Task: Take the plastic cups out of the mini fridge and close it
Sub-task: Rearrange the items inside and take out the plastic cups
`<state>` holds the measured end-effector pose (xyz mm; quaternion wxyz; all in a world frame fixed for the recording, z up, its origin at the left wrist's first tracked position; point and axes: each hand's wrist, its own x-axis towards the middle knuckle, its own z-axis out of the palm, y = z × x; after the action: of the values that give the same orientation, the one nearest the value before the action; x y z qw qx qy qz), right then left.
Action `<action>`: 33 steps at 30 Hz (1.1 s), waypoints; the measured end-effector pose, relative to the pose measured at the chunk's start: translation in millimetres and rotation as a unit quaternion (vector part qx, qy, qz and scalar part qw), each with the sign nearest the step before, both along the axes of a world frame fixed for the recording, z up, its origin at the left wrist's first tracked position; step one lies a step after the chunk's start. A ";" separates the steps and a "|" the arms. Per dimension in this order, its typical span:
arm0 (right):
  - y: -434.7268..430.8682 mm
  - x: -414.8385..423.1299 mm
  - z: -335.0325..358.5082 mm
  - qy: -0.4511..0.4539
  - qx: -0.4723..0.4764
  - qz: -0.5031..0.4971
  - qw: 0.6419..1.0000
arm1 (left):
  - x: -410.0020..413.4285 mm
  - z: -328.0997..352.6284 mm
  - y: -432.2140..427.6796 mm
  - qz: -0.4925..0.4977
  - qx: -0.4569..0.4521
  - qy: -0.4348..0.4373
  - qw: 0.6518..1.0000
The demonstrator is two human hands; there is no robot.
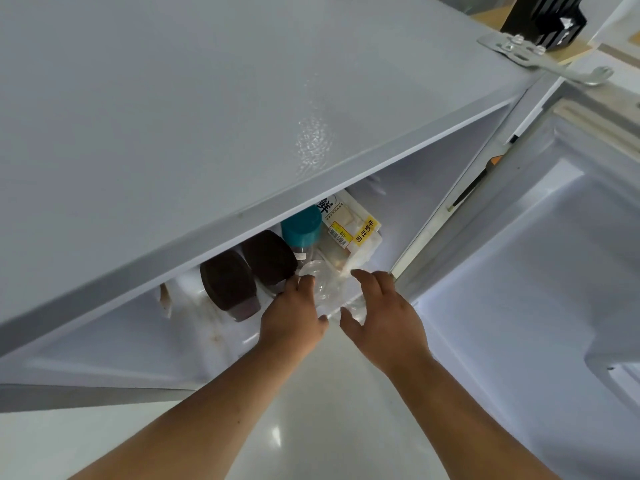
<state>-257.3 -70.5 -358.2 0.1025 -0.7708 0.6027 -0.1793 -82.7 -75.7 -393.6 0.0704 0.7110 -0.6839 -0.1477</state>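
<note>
The mini fridge (207, 116) is seen from above, its door (554, 271) swung open to the right. On the fridge floor stand clear plastic cups (323, 282). My left hand (294, 317) is curled around one of them, fingers at its rim and thumb on its near side. My right hand (384, 313) is just to the right with fingers spread, and a second clear cup (358, 308) sits between its thumb and fingers. Whether that hand grips it is unclear.
Inside the fridge, left of the cups, stand two dark-capped bottles (228, 282) and a teal-lidded bottle (300, 230). A packaged loaf with a yellow label (353, 230) lies behind. A metal hinge bracket (519, 51) sticks out at the top right. Glossy white floor (311, 427) lies below.
</note>
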 end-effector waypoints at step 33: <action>19.2 -17.5 -14.0 0.030 0.044 -0.002 0.999 | -4.0 0.2 -33.0 -0.050 0.073 -0.119 0.989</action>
<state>-274.8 -51.3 -372.2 0.1182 -0.7696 0.6141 -0.1294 -86.7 -108.7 -393.4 -0.0710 0.6917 -0.7093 -0.1155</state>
